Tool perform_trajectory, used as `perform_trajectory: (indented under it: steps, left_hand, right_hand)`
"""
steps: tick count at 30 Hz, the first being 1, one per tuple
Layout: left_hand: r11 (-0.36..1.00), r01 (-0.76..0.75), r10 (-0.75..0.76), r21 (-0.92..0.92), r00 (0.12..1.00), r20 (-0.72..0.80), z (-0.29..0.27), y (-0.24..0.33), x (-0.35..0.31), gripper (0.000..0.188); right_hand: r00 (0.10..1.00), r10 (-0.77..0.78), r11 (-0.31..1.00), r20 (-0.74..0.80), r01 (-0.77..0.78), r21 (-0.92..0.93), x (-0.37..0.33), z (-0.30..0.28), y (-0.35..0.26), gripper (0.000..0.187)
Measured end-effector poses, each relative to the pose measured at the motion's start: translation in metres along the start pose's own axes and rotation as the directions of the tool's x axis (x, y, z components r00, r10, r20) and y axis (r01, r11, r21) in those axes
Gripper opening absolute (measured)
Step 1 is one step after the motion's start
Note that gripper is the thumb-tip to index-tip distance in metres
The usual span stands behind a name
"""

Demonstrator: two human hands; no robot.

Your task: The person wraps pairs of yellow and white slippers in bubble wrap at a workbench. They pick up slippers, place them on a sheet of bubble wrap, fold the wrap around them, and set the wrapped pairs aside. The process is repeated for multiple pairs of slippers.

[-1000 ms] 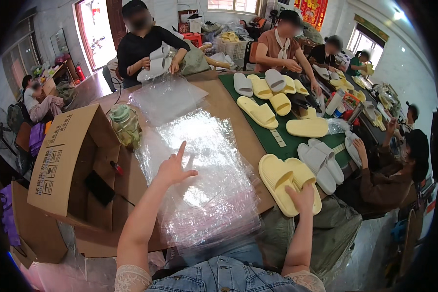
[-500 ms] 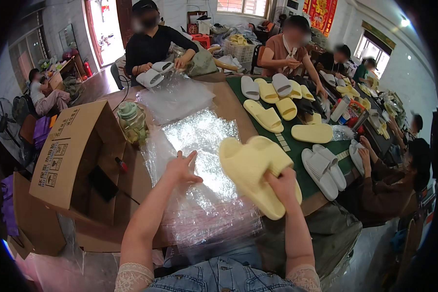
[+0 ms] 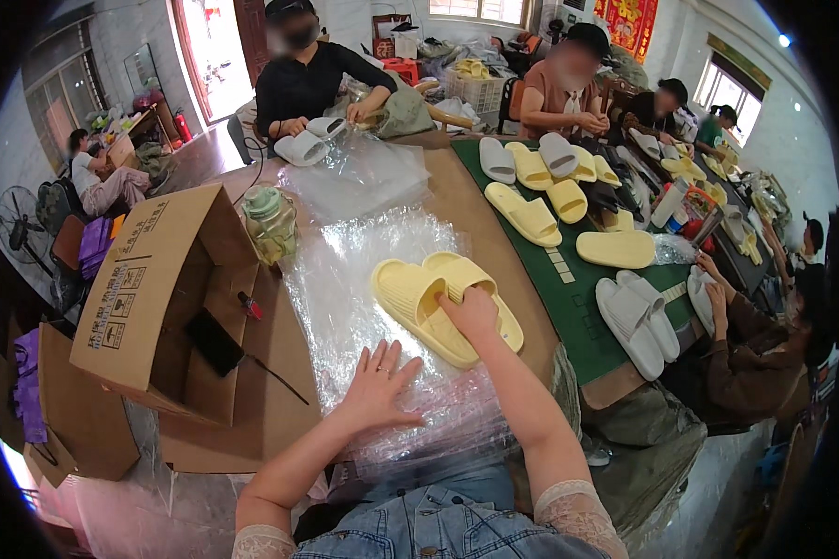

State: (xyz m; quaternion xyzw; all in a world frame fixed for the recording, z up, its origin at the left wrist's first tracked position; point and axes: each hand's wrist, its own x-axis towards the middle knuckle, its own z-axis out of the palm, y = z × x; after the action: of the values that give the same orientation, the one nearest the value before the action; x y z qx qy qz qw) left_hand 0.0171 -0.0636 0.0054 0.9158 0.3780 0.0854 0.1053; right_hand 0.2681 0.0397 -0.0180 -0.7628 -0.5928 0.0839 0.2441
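My right hand has its grip clamped on a pair of pale yellow foam slippers, lying on the stack of clear crinkled plastic bags mid-tabletop. My left hand presses flat, fingers apart, near the stack's front edge. An open brown cardboard box with black printed markings crowds the left side.

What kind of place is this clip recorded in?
Most likely a small footwear packing workshop. Several people sit around a long table strewn with yellow and white slide sandals, a stack of clear plastic bags lies in front of the wearer, and an open cardboard carton stands alongside.
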Motion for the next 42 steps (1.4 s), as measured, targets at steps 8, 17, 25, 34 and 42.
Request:
perform_trajectory:
  steps: [8, 17, 25, 34, 42]
  left_hand:
    - [1.0, 0.011, -0.013, -0.018, 0.994, -0.106, 0.023, -0.007, 0.006, 0.055]
    - [0.921, 0.122, -0.19, -0.369, 0.97, -0.154, 0.014, -0.008, 0.009, 0.041]
    - [0.832, 0.046, -0.17, -0.553, 0.97, -0.176, -0.002, -0.007, 0.011, 0.045]
    - [0.939, -0.093, 0.055, -0.33, 0.991, -0.122, -0.025, 0.021, 0.011, 0.047]
    - [0.861, -0.29, 0.238, -0.417, 0.956, -0.173, -0.043, 0.041, 0.017, 0.049]
  right_hand:
    - [0.993, 0.12, 0.818, 0.014, -0.106, 0.565, -0.025, -0.048, 0.027, 0.046]
    - [0.974, -0.226, 0.657, 0.019, 0.138, 0.741, -0.137, -0.154, 0.032, 0.027]
    - [0.885, -0.382, 0.901, 0.265, 0.295, 0.317, -0.172, -0.143, 0.055, 0.03]
    - [0.934, -0.332, 0.925, 0.132, 0.295, 0.238, -0.159, -0.089, 0.025, 0.048]
    - [0.882, -0.434, 0.891, 0.184, 0.39, 0.231, -0.116, -0.041, 0.013, 0.027]
